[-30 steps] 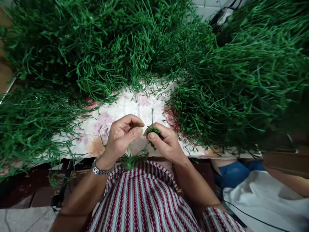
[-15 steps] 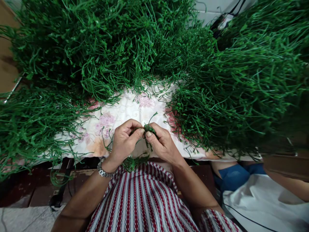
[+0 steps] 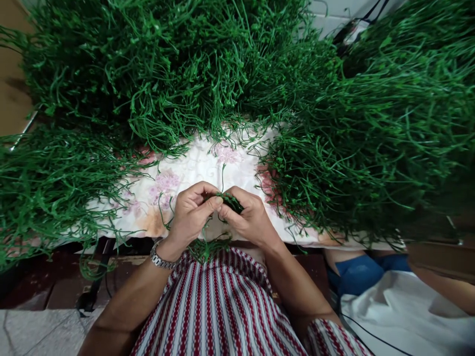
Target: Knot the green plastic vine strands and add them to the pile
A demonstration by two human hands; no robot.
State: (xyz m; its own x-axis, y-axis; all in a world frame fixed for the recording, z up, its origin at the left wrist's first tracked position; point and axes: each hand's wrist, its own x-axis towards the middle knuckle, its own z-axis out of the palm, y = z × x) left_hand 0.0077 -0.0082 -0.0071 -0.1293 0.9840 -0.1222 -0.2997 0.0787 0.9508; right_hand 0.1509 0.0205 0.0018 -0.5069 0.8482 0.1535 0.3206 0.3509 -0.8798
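In front of my lap, both hands are closed around a small cluster of thin green stems point(image 3: 231, 200) that look like artificial foliage. My left hand point(image 3: 195, 215), with a metal watch point(image 3: 160, 256) at its wrist, pinches thumb against forefinger at the cluster's left side. Fingers of my right hand point(image 3: 248, 216) curl around most of the cluster, its thumb tip close to the left one. One longer stem point(image 3: 223, 177) sticks up between the hands. Below them, more green stems point(image 3: 208, 248) rest at my lap. What exactly lies between the fingertips is partly hidden.
Large heaps of green stems cover the table's back point(image 3: 178, 64), right point(image 3: 363, 163) and left point(image 3: 55, 183). A floral tablecloth point(image 3: 204, 160) shows in the middle. At the right sits another person point(image 3: 359, 272). A dark strapped object point(image 3: 354, 32) stands at the back.
The longer stem has swung from leaning right to nearly upright. My right thumb has shifted slightly left and down, and the cluster now sits more inside my right fingers.
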